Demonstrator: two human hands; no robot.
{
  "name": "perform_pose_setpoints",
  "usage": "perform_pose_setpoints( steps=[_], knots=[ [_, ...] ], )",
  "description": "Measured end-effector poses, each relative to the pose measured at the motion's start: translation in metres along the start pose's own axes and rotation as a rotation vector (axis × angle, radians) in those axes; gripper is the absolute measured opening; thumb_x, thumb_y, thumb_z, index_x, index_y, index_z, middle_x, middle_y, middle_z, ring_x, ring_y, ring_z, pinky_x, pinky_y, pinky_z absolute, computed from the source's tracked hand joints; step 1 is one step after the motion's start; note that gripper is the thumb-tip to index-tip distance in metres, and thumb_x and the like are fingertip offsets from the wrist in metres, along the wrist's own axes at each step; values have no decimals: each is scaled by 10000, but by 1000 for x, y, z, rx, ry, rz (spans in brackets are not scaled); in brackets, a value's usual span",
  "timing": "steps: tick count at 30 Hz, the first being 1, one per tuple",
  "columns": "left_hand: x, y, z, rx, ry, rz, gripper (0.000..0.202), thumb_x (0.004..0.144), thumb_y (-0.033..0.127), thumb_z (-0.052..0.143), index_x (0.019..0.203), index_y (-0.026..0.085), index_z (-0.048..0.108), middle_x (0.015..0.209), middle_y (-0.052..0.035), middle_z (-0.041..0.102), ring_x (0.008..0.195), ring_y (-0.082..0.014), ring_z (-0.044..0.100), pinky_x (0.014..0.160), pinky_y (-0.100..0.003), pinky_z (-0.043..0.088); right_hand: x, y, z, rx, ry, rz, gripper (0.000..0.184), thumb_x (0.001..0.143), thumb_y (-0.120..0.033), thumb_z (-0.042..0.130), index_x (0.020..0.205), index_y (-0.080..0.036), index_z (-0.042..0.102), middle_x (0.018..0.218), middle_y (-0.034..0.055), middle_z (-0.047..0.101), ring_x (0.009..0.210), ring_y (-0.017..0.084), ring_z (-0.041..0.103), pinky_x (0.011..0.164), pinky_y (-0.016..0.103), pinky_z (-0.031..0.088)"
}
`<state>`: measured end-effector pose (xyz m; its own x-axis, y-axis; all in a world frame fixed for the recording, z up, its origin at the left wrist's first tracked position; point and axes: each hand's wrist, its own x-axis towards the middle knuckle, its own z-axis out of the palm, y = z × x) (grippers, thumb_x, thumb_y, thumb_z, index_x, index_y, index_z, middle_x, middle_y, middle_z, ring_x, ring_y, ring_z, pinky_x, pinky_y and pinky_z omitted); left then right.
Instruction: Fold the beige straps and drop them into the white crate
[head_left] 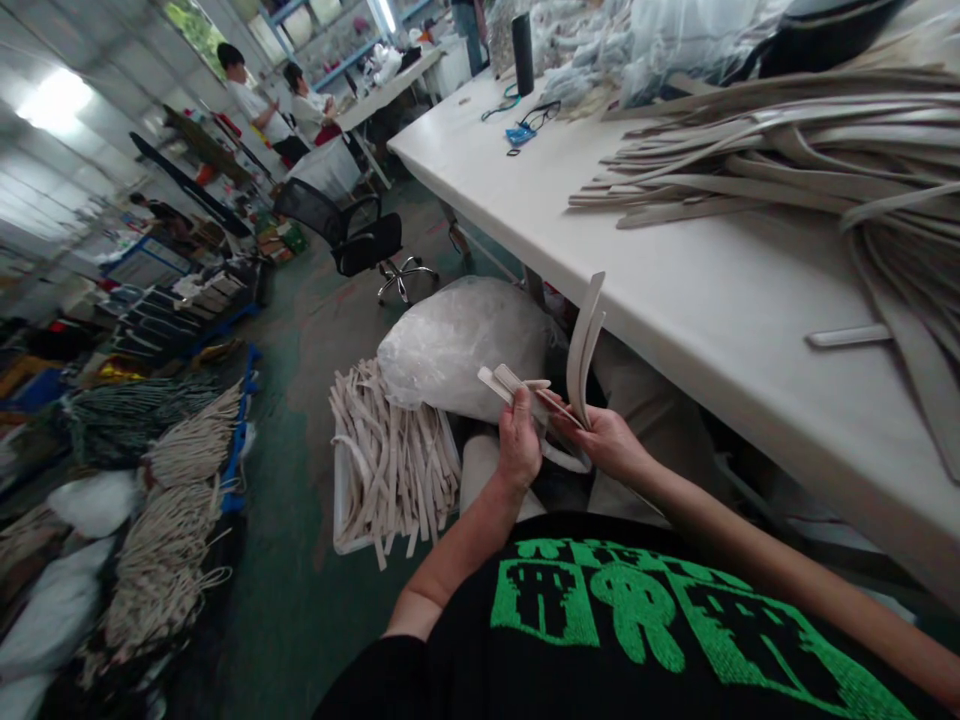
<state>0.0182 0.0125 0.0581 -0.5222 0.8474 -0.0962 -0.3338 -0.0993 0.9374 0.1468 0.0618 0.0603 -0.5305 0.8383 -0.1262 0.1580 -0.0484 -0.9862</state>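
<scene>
Several beige flat straps [584, 350] are between my hands, above my lap and beside the table edge. My left hand [520, 438] is closed on strap ends that stick out past its thumb to the upper left. Closed too, my right hand [609, 440] grips straps whose free ends curve upward near the table edge. One strap loops down below the hands. A big pile of similar straps [750, 150] lies on the white table [697, 290], and a single strap end [847, 336] rests apart from it.
A white crate [341, 520] full of straps stands on the floor at my left. Behind it sits a bulky clear plastic bag [465, 340]. Farther off are an office chair [367, 235], strap bundles [165, 560] and seated people. Glasses [541, 115] and a black cylinder [522, 55] are on the table.
</scene>
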Motion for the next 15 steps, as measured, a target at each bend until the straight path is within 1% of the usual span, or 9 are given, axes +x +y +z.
perform_pose_setpoints(
  steps=[1,2,4,5,7,9,10,12,15],
  knots=[
    [3,7,-4,20,-23,-10,486,899,630,495,854,178,668,776,-45,687,766,-160,655,761,-285,522,2,-4,-6,-27,42,-31,525,734,-697,629,799,-179,685,697,33,640,658,195,591,599,286,462],
    [6,14,-7,50,-86,-35,495,899,628,492,801,172,658,710,-36,661,680,-144,628,702,-272,513,4,-10,-12,-43,76,-64,514,742,-674,639,850,-175,699,685,30,635,645,187,582,590,282,456],
    [9,29,-13,135,-297,-119,499,875,625,535,737,160,648,641,-31,629,579,-126,577,617,-261,486,9,-25,-23,-23,72,-119,512,720,-613,698,978,-170,698,643,6,613,597,165,557,565,272,448],
    [8,34,-14,178,-421,-179,495,850,630,571,732,156,649,634,-35,628,563,-128,571,597,-265,481,12,-33,-26,7,16,-128,527,692,-584,737,1014,-170,686,618,-9,597,567,157,546,547,268,446],
    [4,40,-14,239,-640,-306,492,804,642,626,746,155,649,647,-48,642,575,-147,591,607,-288,496,15,-47,-27,70,-173,-75,525,666,-571,775,991,-175,660,569,-25,578,504,159,542,502,274,451],
    [-1,39,-13,249,-766,-395,478,778,648,650,758,170,644,670,-58,656,600,-168,612,654,-327,520,16,-55,-24,87,-348,22,480,684,-613,759,865,-185,638,539,-6,585,462,180,555,466,294,464],
    [-3,38,-13,249,-792,-404,463,779,647,648,753,184,642,682,-61,660,613,-175,617,687,-346,525,16,-56,-22,53,-374,42,482,686,-646,746,783,-189,627,530,9,587,454,186,554,452,298,462],
    [-7,39,-18,271,-814,-365,434,809,642,612,739,215,648,701,-63,664,654,-191,627,756,-370,520,16,-53,-19,-65,-276,-7,539,641,-714,740,626,-193,603,513,30,569,457,175,527,438,289,436],
    [-14,46,-34,370,-850,-307,414,868,605,545,715,238,661,720,-52,668,736,-218,638,814,-371,500,15,-46,-16,-191,-11,-107,604,553,-782,741,531,-196,598,515,39,544,477,151,472,430,282,375]
  ],
)
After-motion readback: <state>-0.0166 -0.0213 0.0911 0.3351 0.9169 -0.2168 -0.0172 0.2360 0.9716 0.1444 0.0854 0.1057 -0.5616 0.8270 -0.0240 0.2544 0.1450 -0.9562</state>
